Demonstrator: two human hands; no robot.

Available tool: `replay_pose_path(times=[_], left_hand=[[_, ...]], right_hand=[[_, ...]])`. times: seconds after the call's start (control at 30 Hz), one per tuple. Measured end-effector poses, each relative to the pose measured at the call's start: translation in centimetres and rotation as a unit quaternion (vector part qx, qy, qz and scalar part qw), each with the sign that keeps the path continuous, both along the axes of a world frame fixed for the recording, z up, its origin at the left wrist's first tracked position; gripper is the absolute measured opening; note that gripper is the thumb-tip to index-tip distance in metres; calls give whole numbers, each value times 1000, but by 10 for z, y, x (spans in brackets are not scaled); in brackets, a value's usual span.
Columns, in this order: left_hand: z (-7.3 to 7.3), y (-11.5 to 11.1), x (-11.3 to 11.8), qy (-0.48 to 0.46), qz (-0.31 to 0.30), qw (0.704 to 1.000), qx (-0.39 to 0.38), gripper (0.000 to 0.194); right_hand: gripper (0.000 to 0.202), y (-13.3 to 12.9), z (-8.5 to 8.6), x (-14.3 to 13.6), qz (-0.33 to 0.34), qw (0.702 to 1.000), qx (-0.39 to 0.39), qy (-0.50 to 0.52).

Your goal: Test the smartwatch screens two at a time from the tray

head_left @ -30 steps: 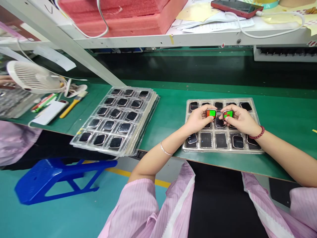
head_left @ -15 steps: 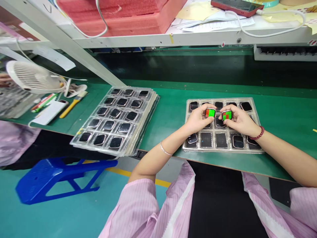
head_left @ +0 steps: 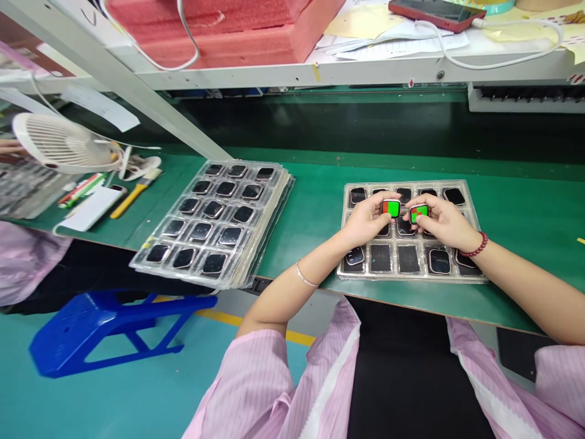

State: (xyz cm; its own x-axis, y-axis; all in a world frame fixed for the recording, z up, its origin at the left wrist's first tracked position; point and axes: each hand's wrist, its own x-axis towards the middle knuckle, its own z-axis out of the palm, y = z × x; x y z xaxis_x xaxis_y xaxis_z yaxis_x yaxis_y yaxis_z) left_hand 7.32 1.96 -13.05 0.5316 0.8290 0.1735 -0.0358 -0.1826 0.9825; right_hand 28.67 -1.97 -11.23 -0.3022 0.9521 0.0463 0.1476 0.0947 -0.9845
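Note:
My left hand [head_left: 365, 218] is closed around a smartwatch without a strap, the left smartwatch [head_left: 393, 208], whose lit screen shows red and green blocks. In my right hand [head_left: 442, 221] is a second strapless watch, the right smartwatch [head_left: 417, 211], also lit in red and green, with my thumb on its screen. Both are held side by side, a small gap apart, above a clear plastic tray [head_left: 411, 279]. Dark-screened watches sit in many of its compartments, such as a smartwatch [head_left: 439, 261] in the front row. Two front compartments hold no watch. My hands partly cover the middle row.
On the left stands a stack of clear trays [head_left: 269, 228] filled with watches. Beyond it are a yellow-handled brush [head_left: 136, 194], a white phone [head_left: 97, 207] and a white fan [head_left: 64, 143]. A shelf edge [head_left: 283, 77] runs above; a blue stool [head_left: 105, 329] is below, near another person's sleeve.
The left smartwatch has turned slightly and shifted a little right, and my left thumb sits lower on it. My right thumb has moved up onto the right watch's screen.

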Motion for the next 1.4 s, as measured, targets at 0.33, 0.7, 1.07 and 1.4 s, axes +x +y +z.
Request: replay_pose_path(times=[0.33,0.7,1.07,1.4], left_hand=[[8,-3,-1,-1,-15,1000,-23,47],[10,-3,-1,32,-1,999,-32,37],[5,-1,0,-4,-13,999,-36,44],[5,-2,0,2,24,999,-32,40]], right_hand=[[17,-1,5,-1,-11,1000,-8,-5],[11,-4,10,-1,-7,1000,-2,-8],[30,0,0,-1,-11,1000,25,11],[35,-1,-2,0,-1,999,47,0]])
